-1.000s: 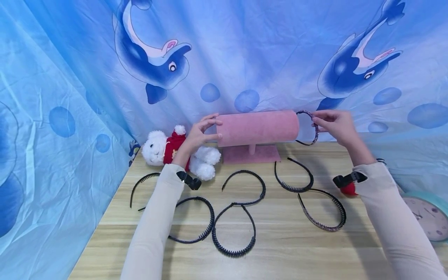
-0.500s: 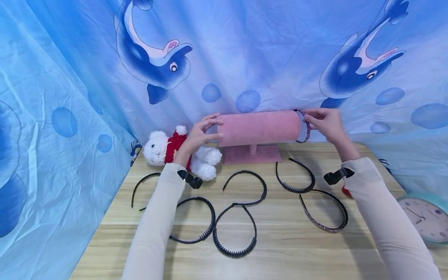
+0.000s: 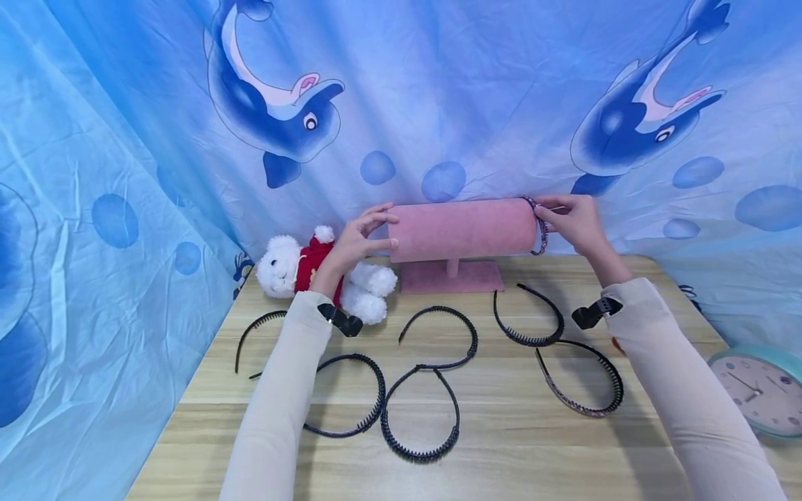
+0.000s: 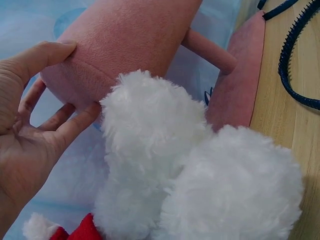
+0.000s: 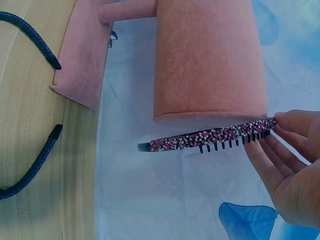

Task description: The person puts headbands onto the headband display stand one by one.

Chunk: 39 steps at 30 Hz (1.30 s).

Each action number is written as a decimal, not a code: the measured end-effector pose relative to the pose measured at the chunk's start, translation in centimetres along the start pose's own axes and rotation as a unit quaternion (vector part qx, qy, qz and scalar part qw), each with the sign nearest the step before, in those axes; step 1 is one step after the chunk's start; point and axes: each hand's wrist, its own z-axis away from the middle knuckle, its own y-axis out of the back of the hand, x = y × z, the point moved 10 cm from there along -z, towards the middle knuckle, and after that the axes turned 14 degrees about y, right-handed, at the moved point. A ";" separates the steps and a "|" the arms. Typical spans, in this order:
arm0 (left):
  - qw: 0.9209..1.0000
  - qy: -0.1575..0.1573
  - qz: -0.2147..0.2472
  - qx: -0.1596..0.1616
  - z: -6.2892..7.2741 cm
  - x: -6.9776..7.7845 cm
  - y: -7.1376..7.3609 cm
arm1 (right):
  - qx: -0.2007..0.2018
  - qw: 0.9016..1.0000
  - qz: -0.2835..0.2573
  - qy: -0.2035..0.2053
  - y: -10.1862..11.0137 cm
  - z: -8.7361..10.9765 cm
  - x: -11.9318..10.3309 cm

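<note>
A pink velvety headband stand [image 3: 460,229], a horizontal roll on a post and flat base, stands at the back of the table. My left hand [image 3: 356,240] grips the roll's left end between thumb and fingers; the left wrist view shows the thumb [image 4: 60,52] pressed on its edge. At the other end, my right hand [image 3: 575,221] pinches a headband [image 5: 210,137] with pink and silver glitter and black teeth. In the right wrist view this headband lies across the roll's end face; whether it touches the roll I cannot tell.
Several dark toothed headbands, one of them a black headband [image 3: 420,456], lie on the wooden table [image 3: 501,452]. A white plush bear [image 3: 278,268] in red lies beside my left wrist. A mint-rimmed clock [image 3: 758,390] stands at right. A blue dolphin curtain [image 3: 489,104] hangs behind.
My right hand has moved left with the glittery headband, bringing it from a gap beside the roll up to its right end. The left hand has stayed on the roll.
</note>
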 end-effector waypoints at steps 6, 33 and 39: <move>1.000 -0.006 0.004 -0.004 0.0 -0.1 0.0 | 0.003 1.000 0.008 0.002 -0.4 0.1 0.0; 1.000 -0.016 -0.006 0.002 -0.1 0.1 0.1 | -0.143 0.989 -0.027 0.018 -2.0 0.9 -0.6; 1.000 -0.010 -0.013 0.002 0.0 0.0 0.0 | -0.153 0.988 -0.019 0.028 -2.3 1.3 -0.8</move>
